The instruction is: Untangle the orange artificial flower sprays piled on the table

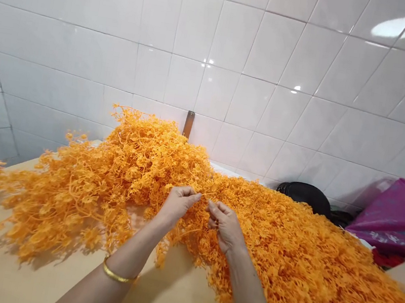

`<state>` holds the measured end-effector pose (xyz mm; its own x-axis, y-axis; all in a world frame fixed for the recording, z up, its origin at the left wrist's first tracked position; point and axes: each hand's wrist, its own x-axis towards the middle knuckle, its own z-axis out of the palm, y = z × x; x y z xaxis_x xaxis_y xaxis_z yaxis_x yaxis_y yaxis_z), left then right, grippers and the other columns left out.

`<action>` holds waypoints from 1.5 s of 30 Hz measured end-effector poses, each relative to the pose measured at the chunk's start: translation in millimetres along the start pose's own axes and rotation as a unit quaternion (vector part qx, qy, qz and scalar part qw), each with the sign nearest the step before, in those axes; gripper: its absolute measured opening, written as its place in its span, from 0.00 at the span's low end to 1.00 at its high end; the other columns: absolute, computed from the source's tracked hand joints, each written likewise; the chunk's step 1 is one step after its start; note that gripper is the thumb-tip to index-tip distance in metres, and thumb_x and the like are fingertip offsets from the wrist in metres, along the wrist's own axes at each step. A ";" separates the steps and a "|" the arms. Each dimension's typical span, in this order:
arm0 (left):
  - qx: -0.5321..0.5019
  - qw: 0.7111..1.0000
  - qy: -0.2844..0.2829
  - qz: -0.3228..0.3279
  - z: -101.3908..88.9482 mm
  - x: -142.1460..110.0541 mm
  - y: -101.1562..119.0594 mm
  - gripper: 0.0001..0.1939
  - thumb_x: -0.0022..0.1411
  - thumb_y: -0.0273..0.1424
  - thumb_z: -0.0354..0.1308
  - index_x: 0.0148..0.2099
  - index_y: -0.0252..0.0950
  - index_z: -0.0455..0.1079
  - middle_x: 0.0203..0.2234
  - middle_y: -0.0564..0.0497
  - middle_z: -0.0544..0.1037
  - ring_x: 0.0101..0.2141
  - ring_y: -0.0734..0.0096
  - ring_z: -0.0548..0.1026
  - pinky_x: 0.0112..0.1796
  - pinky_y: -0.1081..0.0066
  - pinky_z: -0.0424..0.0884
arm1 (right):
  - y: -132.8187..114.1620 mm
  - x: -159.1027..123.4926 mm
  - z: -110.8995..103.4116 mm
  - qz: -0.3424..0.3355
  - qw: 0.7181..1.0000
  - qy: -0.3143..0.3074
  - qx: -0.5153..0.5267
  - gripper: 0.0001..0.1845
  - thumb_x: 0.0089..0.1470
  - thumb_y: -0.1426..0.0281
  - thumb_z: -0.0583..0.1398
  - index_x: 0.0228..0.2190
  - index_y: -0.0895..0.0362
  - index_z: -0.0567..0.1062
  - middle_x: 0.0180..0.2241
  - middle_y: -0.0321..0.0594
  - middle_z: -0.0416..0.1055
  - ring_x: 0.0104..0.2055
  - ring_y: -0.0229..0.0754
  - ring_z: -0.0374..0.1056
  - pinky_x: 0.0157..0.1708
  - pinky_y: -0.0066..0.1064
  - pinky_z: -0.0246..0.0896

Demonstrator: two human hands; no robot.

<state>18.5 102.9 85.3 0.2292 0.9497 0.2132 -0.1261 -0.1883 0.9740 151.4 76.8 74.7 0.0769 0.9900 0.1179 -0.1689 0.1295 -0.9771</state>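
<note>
Orange plastic flower sprigs [113, 183] are heaped on the table on the left, their thin stems branching outward. A denser mass of small orange plastic pieces [306, 270] spreads over the right side. Between the two heaps, my left hand [180, 203] pinches a thin orange stem [208, 194] between thumb and forefinger. A short gap away, my right hand [226, 225] has thumb and forefinger pressed together in a pinch. Whatever lies between its fingertips is too small to make out. A gold bangle [117, 275] circles my left wrist.
The pale wooden table [163, 299] meets a white tiled wall [194, 32]. Upright against the wall stands a brown strip [189, 125]. Behind the right heap are a black rounded case [305, 196] and a purple plastic bag [398, 213]. Some sprigs reach over the table's left edge.
</note>
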 end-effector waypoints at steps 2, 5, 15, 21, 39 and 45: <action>-0.004 1.000 -0.025 -0.007 3.9 -0.4 0.0 0.17 0.42 0.40 0.58 0.18 0.33 0.57 0.11 0.60 0.52 0.16 0.84 0.49 0.19 0.76 0.45 | 0.4 2.8 -2.2 -0.033 0.998 0.055 0.024 0.17 0.36 0.59 0.62 0.15 0.58 0.64 0.17 0.30 0.57 0.16 0.28 0.46 0.15 0.24 0.42; -0.018 0.998 -0.063 -0.011 7.9 -2.7 3.4 0.18 0.43 0.38 0.58 0.17 0.33 0.54 0.11 0.60 0.52 0.15 0.84 0.48 0.19 0.76 0.45 | -1.9 3.9 -4.5 -0.092 0.987 0.134 0.010 0.16 0.37 0.61 0.61 0.14 0.58 0.63 0.17 0.31 0.57 0.17 0.29 0.46 0.15 0.24 0.41; -0.068 0.995 -0.072 0.008 3.4 -4.0 13.4 0.17 0.43 0.39 0.58 0.17 0.33 0.56 0.11 0.60 0.53 0.15 0.84 0.50 0.19 0.76 0.45 | -8.5 -3.9 6.7 -0.074 0.995 0.068 0.025 0.15 0.42 0.59 0.59 0.20 0.57 0.62 0.19 0.30 0.54 0.19 0.30 0.44 0.17 0.24 0.43; -0.062 0.995 -0.076 0.002 9.6 -6.4 11.2 0.17 0.43 0.38 0.57 0.17 0.33 0.56 0.11 0.60 0.52 0.15 0.84 0.49 0.19 0.76 0.46 | -9.1 -4.5 10.8 -0.118 0.988 0.096 0.000 0.16 0.43 0.61 0.59 0.17 0.58 0.61 0.17 0.28 0.50 0.18 0.29 0.44 0.17 0.23 0.42; -0.188 0.979 -0.014 -0.081 -2.1 5.1 6.0 0.13 0.47 0.38 0.57 0.23 0.33 0.60 0.09 0.61 0.53 0.12 0.86 0.45 0.15 0.78 0.38 | -34.2 -7.6 -23.0 -0.110 0.946 0.196 -0.235 0.14 0.45 0.59 0.55 0.20 0.58 0.65 0.16 0.29 0.50 0.19 0.30 0.48 0.20 0.25 0.45; -0.202 0.975 -0.006 -0.088 -3.0 8.1 2.8 0.12 0.48 0.36 0.56 0.23 0.33 0.61 0.09 0.61 0.54 0.12 0.86 0.46 0.15 0.78 0.39 | -40.7 -12.6 -23.0 -0.136 0.846 0.145 -0.494 0.17 0.47 0.58 0.53 0.18 0.58 0.65 0.24 0.37 0.62 0.29 0.38 0.58 0.29 0.29 0.50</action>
<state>17.2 110.8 89.5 0.2927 0.9549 0.0489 -0.4526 0.0933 0.8868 179.9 57.8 108.9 0.2431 0.8572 0.4541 0.7870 0.0994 -0.6089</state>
